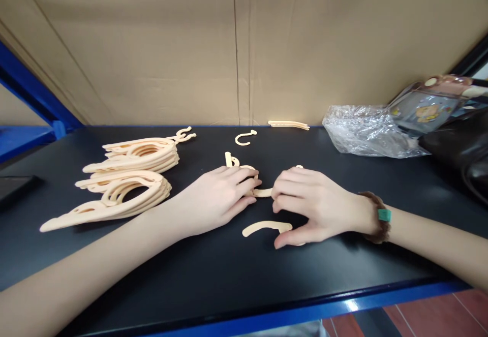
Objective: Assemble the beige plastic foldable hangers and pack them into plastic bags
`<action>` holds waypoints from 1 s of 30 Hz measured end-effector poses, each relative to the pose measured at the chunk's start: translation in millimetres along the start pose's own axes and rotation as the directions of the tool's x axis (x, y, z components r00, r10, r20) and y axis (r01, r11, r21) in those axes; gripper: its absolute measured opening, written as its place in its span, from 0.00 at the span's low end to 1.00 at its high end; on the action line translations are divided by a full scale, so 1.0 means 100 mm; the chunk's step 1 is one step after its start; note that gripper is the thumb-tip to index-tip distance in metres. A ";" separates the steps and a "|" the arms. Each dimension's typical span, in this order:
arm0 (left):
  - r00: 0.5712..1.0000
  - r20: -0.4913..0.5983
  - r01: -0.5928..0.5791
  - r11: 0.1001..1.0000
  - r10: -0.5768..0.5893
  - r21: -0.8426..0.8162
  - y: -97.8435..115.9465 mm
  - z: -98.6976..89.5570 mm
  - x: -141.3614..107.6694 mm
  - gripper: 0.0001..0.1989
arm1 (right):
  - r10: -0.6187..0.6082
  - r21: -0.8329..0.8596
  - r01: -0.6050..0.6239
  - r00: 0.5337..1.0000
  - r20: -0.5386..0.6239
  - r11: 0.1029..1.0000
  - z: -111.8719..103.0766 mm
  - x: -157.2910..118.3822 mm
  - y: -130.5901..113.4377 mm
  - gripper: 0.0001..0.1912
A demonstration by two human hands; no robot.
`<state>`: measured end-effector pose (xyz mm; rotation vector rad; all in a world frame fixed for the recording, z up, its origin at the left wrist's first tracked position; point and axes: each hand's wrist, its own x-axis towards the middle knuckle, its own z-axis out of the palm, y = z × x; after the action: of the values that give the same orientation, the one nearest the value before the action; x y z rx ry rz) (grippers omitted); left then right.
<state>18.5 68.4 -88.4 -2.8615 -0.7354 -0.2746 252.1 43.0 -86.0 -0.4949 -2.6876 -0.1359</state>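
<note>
My left hand (226, 192) is closed over beige plastic hanger pieces on the black tabletop. One piece (229, 159) shows beyond its knuckles. A pale strip (262, 193) spans the gap between both hands. My right hand (310, 197) arches low over the table, its fingers bent at the strip's end and its thumb spread apart. Near that thumb lies a curved hanger arm (263, 226). What lies under the right palm is mostly hidden. Behind the hands lies a loose hanger hook (246, 138).
Stacked beige folding hangers (125, 194) lie at the left, with another stack (133, 155) behind. Thin beige strips (288, 124) rest by the cardboard backing (171, 47). Clear plastic wrap (366, 131) and a dark bag (461, 144) sit at the right. A blue rail (351, 305) edges the front.
</note>
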 end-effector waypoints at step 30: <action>0.973 0.106 0.214 0.974 -0.206 -0.073 0.15 -0.10 0.04 0.11 | 0.496 -0.001 -0.496 0.868 -0.025 0.868 0.18 -0.03 0.18 0.07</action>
<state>28.1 54.8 -80.2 -2.8941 -1.0742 -0.1976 254.3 61.4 -103.1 -1.1583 -2.4413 -0.0022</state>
